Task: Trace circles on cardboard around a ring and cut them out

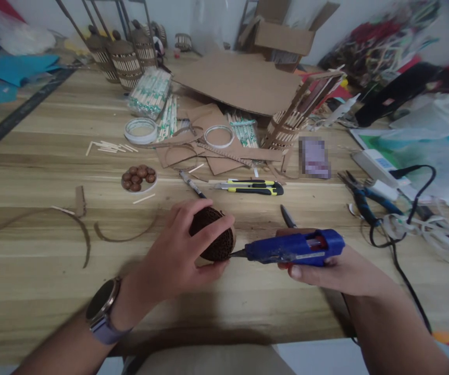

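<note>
My left hand (187, 245) is wrapped over a dark brown, round, rough-textured piece (213, 235) close to the table's front edge. Its fingers hide part of that piece, and I cannot tell its exact kind. In my right hand (318, 273) is a blue hot glue gun (292, 247), lying level with its nozzle pointing left. The nozzle tip meets the lower right rim of the brown piece, beside my left fingertips. Just beyond the hands lie a yellow and black utility knife (256, 187) and a pen (287, 216).
Pliers (359, 198) and tangled cords (400, 229) lie at the right. A dish of brown beads (138, 178), a roll of tape (140, 130) and cut strips (87, 234) are on the left. Cardboard (240, 80) and a stick-built piece (287, 122) stand farther back.
</note>
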Demonstrator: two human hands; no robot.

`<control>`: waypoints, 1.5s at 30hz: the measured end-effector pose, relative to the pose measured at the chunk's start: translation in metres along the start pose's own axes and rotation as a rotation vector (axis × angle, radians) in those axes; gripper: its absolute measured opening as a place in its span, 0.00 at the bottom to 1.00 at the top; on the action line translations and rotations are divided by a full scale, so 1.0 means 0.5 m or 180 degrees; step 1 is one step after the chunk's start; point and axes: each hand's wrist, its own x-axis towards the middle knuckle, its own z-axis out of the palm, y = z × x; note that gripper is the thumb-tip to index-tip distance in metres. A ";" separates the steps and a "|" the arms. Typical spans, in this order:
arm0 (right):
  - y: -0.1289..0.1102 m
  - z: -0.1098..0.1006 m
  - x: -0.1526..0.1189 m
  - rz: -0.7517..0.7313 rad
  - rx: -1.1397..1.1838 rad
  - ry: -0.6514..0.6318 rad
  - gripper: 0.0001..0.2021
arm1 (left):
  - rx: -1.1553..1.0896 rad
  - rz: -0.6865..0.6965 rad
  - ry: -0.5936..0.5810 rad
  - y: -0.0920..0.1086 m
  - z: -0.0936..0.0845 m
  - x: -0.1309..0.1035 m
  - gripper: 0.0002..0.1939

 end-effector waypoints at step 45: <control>-0.024 -0.002 0.001 0.0119 -0.0633 -0.0114 0.10 | -0.0212 0.0041 -0.0021 0.001 0.006 -0.009 0.25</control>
